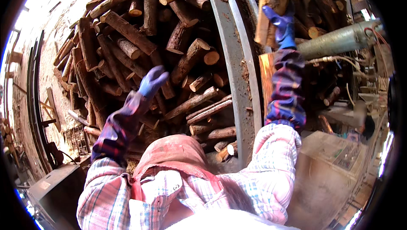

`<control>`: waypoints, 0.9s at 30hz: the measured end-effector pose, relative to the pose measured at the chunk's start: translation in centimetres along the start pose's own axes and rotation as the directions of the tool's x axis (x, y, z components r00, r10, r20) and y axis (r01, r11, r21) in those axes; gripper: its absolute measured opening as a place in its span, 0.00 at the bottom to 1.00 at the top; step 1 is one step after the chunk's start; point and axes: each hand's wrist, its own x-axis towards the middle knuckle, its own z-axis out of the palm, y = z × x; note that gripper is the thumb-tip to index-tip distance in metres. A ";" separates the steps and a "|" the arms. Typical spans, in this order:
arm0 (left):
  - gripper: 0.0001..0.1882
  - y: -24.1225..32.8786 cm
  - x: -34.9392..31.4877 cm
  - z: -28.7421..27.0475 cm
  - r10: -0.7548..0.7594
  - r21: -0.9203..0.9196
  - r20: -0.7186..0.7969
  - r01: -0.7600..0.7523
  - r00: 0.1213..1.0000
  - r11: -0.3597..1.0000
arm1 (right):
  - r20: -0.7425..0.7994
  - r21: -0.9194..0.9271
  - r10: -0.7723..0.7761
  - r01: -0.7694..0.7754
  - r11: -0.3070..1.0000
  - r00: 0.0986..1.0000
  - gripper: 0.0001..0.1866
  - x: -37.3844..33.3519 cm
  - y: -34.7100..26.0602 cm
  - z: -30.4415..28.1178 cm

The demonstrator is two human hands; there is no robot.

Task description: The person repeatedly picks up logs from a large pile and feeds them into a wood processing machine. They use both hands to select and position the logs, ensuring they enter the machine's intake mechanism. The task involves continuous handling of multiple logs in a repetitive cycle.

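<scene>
My left hand (152,81), in a blue glove, is raised over the log pile on the left. Its fingers are stretched out and slightly blurred, and nothing is in them. Farther right and higher, my right hand (283,26), also in a blue glove, grips a split log (269,7) whose pale wood faces left. The thumb lies across that log; the other fingers are largely hidden. Below it, another split piece of wood (266,75) with a bright orange-brown face stands beside my right sleeve, along the metal beam (237,60).
A big heap of cut logs (197,62) fills the far middle and left. On the right, a thick grey-green cylinder (339,40) with hoses points toward the split wood. A dusty metal box (335,153) stands at near right, and another dark box (55,181) at near left.
</scene>
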 end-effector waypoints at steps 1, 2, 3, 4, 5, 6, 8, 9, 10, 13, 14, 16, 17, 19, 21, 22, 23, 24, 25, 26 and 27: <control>0.33 -3.1 -1.6 -0.8 -0.093 0.088 -0.006 0.093 0.996 0.992 | -0.010 -0.185 0.015 -0.016 0.983 1.000 0.42 1.6 3.1 -2.0; 0.35 -5.4 -4.0 -1.6 -0.212 0.159 -0.007 0.210 0.977 0.965 | -0.064 -0.425 0.069 -0.090 0.901 0.996 0.44 1.8 6.3 -4.2; 0.36 -7.4 -6.8 -2.9 -0.341 0.207 -0.037 0.341 0.939 0.917 | -0.085 -0.599 0.191 -0.203 0.775 0.978 0.47 1.2 8.8 -4.0; 0.37 -9.4 -9.6 -4.1 -0.461 0.209 -0.064 0.464 0.885 0.861 | -0.111 -0.753 0.309 -0.283 0.594 0.945 0.51 0.4 11.0 -4.1; 0.37 -13.5 -13.0 -6.6 -0.506 0.067 -0.036 0.507 0.862 0.859 | -0.118 -0.821 0.452 -0.343 0.456 0.884 0.55 -1.1 11.8 -2.9; 0.33 -17.9 -16.0 -8.0 -0.625 0.105 -0.183 0.647 0.759 0.755 | -0.132 -0.892 0.580 -0.351 0.283 0.804 0.59 -2.7 11.9 -2.3; 0.16 -22.9 -20.3 -10.9 -0.732 0.108 -0.078 0.735 0.677 0.669 | -0.153 -0.921 0.627 -0.340 0.190 0.764 0.61 -3.7 12.7 -3.8; 0.16 -26.9 -24.5 -12.2 -0.724 -0.197 -0.081 0.701 0.685 0.685 | -0.102 -0.915 0.623 -0.318 0.246 0.775 0.61 -4.9 13.5 -4.1; 0.18 -31.9 -28.0 -13.4 -0.641 -0.021 -0.179 0.649 0.746 0.761 | -0.084 -0.917 0.635 -0.309 0.252 0.768 0.60 -4.6 15.1 -3.3; 0.17 -34.4 -28.4 -13.0 -0.684 -0.160 -0.113 0.666 0.721 0.728 | -0.074 -0.886 0.562 -0.313 0.341 0.824 0.58 -7.4 14.8 -4.6; 0.15 -33.0 -27.0 -11.4 -0.722 -0.367 -0.050 0.659 0.691 0.656 | -0.065 -0.892 0.572 -0.304 0.334 0.818 0.56 -7.4 14.6 -4.7; 0.12 -29.2 -24.8 -8.9 -0.712 -0.592 0.026 0.585 0.702 0.555 | -0.073 -0.933 0.564 -0.256 0.253 0.823 0.54 -7.6 13.1 -4.6; 0.12 -27.6 -23.5 -7.6 -0.700 -0.570 -0.014 0.570 0.714 0.592 | -0.073 -0.959 0.522 -0.203 0.197 0.850 0.53 -7.7 11.9 -3.5; 0.17 -26.7 -20.7 -6.0 -0.612 -0.684 0.184 0.548 0.769 0.482 | 0.059 -0.997 0.265 0.072 -0.038 0.962 0.52 -9.7 10.9 -1.5; 0.21 -25.2 -19.0 -4.0 -0.627 -0.413 -0.055 0.554 0.777 0.723 | 0.187 -0.908 0.034 0.159 0.387 0.982 0.34 -14.6 8.9 4.3; 0.22 -25.2 -19.2 -3.6 -0.620 -0.392 -0.066 0.551 0.782 0.737 | 0.110 -0.685 0.167 -0.047 0.727 0.980 0.26 -17.4 7.1 8.1; 0.24 -25.3 -19.5 -3.4 -0.607 -0.366 -0.079 0.544 0.790 0.755 | 0.202 -0.549 0.323 -0.167 0.819 0.925 0.24 -22.2 9.6 10.5; 0.25 -25.5 -19.5 -3.2 -0.593 -0.343 -0.081 0.536 0.801 0.771 | 0.284 -0.436 0.468 -0.322 0.840 0.837 0.22 -26.9 11.6 12.9; 0.26 -24.4 -20.1 -3.1 -0.677 -0.423 -0.031 0.603 0.736 0.676 | 0.446 -0.621 0.646 -0.306 0.722 0.619 0.25 -29.0 9.7 15.8; 0.27 -26.1 -21.3 -3.2 -0.688 -0.438 -0.028 0.610 0.725 0.661 | 0.457 -0.661 0.750 -0.382 0.646 0.478 0.28 -32.0 12.4 16.5; 0.28 -28.0 -22.9 -3.5 -0.705 -0.451 -0.030 0.620 0.708 0.642 | 0.464 -0.698 0.829 -0.446 0.560 0.314 0.31 -37.1 16.4 17.5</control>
